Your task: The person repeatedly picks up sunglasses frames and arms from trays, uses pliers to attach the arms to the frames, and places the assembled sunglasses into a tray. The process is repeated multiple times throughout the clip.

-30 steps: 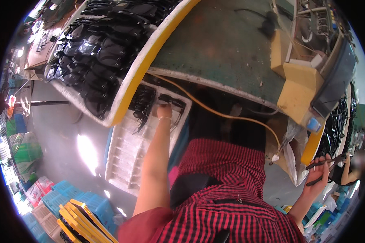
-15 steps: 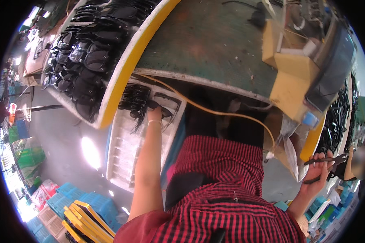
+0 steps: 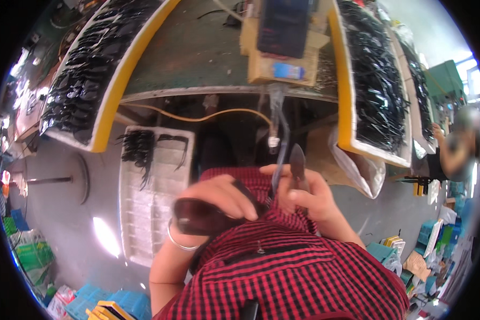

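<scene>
In front of my red-and-black checked clothing, my left hand (image 3: 221, 194) is closed on dark sunglasses (image 3: 194, 216); one broad lens faces up beside my wrist bangle, and the rest is partly hidden by the fingers. Close by, my right hand (image 3: 317, 197) pinches a long, flat, dark piece that looks like a glasses temple (image 3: 297, 162), pointing upward. The two hands are a short way apart, and some blur hides the finer detail between them. Down to the left stands a white compartmented tray (image 3: 157, 213), with dark eyewear in its far compartments (image 3: 138, 149).
Two yellow-edged white trays full of dark eyewear parts flank the green worktop (image 3: 197, 58): a left tray (image 3: 106, 112) and a right tray (image 3: 344, 106). A yellowish machine block (image 3: 282, 69) stands between them. An orange hose (image 3: 208, 116) hangs under the table edge. Another person (image 3: 456, 152) is at far right.
My left hand has lifted sunglasses out of the white tray and brought them to my lap. My right hand has come in from the right tray with the dark temple. The view has turned right.
</scene>
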The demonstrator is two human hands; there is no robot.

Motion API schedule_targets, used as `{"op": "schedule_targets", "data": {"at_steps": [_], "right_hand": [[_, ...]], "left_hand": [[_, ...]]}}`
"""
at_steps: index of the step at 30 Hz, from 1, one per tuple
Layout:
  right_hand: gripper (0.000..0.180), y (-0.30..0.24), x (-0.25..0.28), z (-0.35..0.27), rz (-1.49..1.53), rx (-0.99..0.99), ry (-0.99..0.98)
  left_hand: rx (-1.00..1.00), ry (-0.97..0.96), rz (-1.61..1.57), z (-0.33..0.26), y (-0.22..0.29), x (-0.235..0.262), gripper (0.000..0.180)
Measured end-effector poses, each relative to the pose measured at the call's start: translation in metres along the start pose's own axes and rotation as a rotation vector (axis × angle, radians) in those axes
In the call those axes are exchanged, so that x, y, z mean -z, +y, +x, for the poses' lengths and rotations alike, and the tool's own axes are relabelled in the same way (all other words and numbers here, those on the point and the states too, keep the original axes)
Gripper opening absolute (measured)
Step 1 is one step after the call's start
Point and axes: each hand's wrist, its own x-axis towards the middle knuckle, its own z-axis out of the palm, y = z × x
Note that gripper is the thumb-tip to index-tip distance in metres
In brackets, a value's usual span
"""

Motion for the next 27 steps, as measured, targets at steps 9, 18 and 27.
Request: {"op": "schedule_targets", "data": {"at_steps": [9,18,27], "right_hand": [[0.008,0.050,0.020,-0.021,-0.324,0.249,0.576],[0.014,0.058,0.032,0.014,-0.589,0.181,0.544],[0.014,0.052,0.030,0.030,-0.135,0.271,0.636]], "left_hand": [[0.568,0.398,0.071,-0.021,-0.049,-0.021,0.051],[0.606,0.613,-0.063,0.010,-0.080,-0.006,0.035],[0.508,0.636,0.174,0.033,-0.080,-0.012,0.033]]}}
